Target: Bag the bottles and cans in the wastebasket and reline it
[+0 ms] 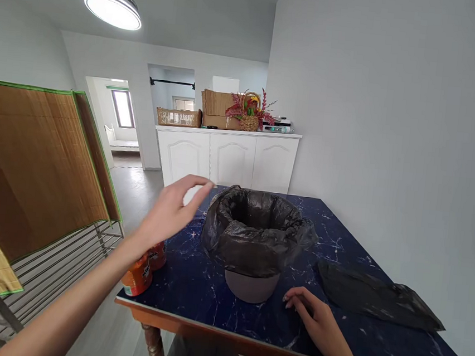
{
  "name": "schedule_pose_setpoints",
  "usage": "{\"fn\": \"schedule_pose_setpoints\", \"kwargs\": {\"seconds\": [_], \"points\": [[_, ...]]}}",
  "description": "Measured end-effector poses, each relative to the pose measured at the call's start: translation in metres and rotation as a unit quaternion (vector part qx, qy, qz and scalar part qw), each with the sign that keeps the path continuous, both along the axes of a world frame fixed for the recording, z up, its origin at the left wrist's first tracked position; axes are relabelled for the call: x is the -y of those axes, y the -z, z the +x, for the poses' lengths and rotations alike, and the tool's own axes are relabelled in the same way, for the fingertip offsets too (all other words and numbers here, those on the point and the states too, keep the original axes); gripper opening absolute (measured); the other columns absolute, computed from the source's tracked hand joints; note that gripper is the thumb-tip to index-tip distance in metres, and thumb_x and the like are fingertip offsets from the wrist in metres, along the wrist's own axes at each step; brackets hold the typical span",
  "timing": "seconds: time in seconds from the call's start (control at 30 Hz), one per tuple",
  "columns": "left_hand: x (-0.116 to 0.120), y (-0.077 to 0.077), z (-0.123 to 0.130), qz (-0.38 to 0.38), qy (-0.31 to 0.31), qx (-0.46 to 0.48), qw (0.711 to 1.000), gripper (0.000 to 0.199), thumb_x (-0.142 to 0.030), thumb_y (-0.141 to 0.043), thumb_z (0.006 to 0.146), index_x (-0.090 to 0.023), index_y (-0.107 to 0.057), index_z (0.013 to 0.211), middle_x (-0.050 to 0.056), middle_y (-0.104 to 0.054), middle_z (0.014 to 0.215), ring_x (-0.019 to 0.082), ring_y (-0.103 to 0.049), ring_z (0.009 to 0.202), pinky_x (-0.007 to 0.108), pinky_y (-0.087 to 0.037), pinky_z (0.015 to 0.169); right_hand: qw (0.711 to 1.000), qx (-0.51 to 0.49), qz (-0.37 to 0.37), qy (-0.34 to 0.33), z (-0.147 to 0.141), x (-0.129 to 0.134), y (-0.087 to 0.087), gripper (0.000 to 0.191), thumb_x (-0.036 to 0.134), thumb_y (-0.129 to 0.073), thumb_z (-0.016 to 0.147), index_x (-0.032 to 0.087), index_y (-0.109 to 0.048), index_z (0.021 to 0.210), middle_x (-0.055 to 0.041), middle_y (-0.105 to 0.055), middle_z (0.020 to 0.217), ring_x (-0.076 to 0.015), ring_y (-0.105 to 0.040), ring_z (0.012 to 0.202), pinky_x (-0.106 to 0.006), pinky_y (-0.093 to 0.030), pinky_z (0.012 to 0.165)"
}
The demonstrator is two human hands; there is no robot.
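Note:
A small trash bin (251, 287), light in colour, stands upright on the table, lined with a black garbage bag (255, 252) folded out over its rim. My left hand (176, 207) is raised at the bin's left side, the thumb and index tips together in a pinch. A white patch shows in the gap behind them; what they hold, if anything, I cannot make out. My right hand (312, 319) rests on the tabletop right of the bin, fingers loosely bent and holding nothing. To its right lies a flat black plastic bag (377, 298).
Orange-red containers (138, 276) stand at the left table edge, partly behind my left forearm. The dark blue marbled table (192, 302) meets a wall on the right. Left is a metal rack (65, 262) with a bamboo mat (32, 164). A white cabinet (233, 158) stands beyond.

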State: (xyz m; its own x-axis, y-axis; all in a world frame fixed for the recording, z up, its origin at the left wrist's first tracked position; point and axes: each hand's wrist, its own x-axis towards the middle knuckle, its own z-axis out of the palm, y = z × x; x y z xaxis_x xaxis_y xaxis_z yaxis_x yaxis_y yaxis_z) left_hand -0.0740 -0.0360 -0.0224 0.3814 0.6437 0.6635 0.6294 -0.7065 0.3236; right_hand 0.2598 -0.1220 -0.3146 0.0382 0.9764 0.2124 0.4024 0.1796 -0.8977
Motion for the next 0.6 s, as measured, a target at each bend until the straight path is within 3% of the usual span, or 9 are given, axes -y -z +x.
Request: {"fn": "schedule_pose_setpoints", "kwargs": {"seconds": [0.03,0.1,0.17,0.27,0.33,0.43,0.6], "points": [[-0.005,0.006,-0.015,-0.001,-0.036,-0.011,0.999,0.046,-0.059,-0.044,0.107,-0.024,-0.072,0.12,0.009,-0.077,0.128,0.029,-0.072,0.109,0.035,-0.057,0.074,1.0,0.002,0.001,0.001,0.0,0.0,0.0,0.045,0.06,-0.044,0.107,0.025,-0.071,0.109,-0.0091,-0.074,0.097,-0.0241,-0.071,0.089,-0.031,-0.053,0.071],[-0.018,0.023,-0.048,-0.013,-0.102,-0.054,0.993,0.051,-0.064,-0.045,0.104,-0.024,-0.069,0.124,0.01,-0.075,0.131,0.031,-0.073,0.106,0.042,-0.057,0.088,1.0,0.007,0.006,0.005,0.0,0.0,0.0,0.045,0.061,-0.045,0.107,0.025,-0.072,0.108,-0.009,-0.074,0.096,-0.0245,-0.071,0.089,-0.032,-0.054,0.073],[-0.034,0.044,-0.078,-0.044,-0.146,-0.126,0.98,0.063,-0.07,-0.046,0.099,-0.019,-0.067,0.129,0.016,-0.073,0.134,0.038,-0.068,0.121,0.051,-0.051,0.106,1.0,0.013,0.013,0.01,0.0,0.0,0.0,0.046,0.062,-0.045,0.106,0.025,-0.072,0.108,-0.0091,-0.074,0.096,-0.0246,-0.071,0.09,-0.033,-0.053,0.074],[-0.054,0.072,-0.111,-0.119,-0.21,-0.227,0.944,0.084,-0.075,-0.046,0.092,-0.009,-0.059,0.144,0.026,-0.068,0.139,0.046,-0.064,0.129,0.056,-0.048,0.109,1.0,0.018,0.019,0.01,0.0,0.0,0.001,0.047,0.063,-0.045,0.106,0.024,-0.072,0.108,-0.0091,-0.074,0.095,-0.0247,-0.071,0.091,-0.032,-0.053,0.075],[-0.062,0.085,-0.121,-0.169,-0.231,-0.279,0.917,0.091,-0.072,-0.045,0.092,-0.006,-0.049,0.154,0.029,-0.065,0.142,0.046,-0.065,0.129,0.054,-0.049,0.109,1.0,0.02,0.02,0.012,-0.001,0.0,0.001,0.047,0.063,-0.044,0.107,0.024,-0.072,0.108,-0.0087,-0.074,0.095,-0.0242,-0.071,0.09,-0.032,-0.053,0.074],[-0.066,0.097,-0.124,-0.22,-0.214,-0.33,0.893,0.09,-0.067,-0.05,0.092,-0.009,-0.042,0.161,0.025,-0.066,0.144,0.042,-0.066,0.129,0.049,-0.05,0.106,0.999,0.022,0.02,0.019,-0.001,0.001,0.0,0.046,0.062,-0.044,0.107,0.025,-0.073,0.108,-0.0083,-0.075,0.095,-0.0229,-0.07,0.085,-0.031,-0.054,0.071],[-0.064,0.107,-0.116,-0.219,-0.198,-0.346,0.89,0.069,-0.042,-0.057,0.092,-0.019,-0.05,0.156,0.016,-0.074,0.131,0.036,-0.071,0.12,0.042,-0.053,0.099,0.999,0.022,0.026,0.023,-0.001,0.001,-0.002,0.043,0.059,-0.046,0.107,0.027,-0.074,0.107,-0.0079,-0.075,0.095,-0.0215,-0.069,0.078,-0.03,-0.054,0.067]]}}
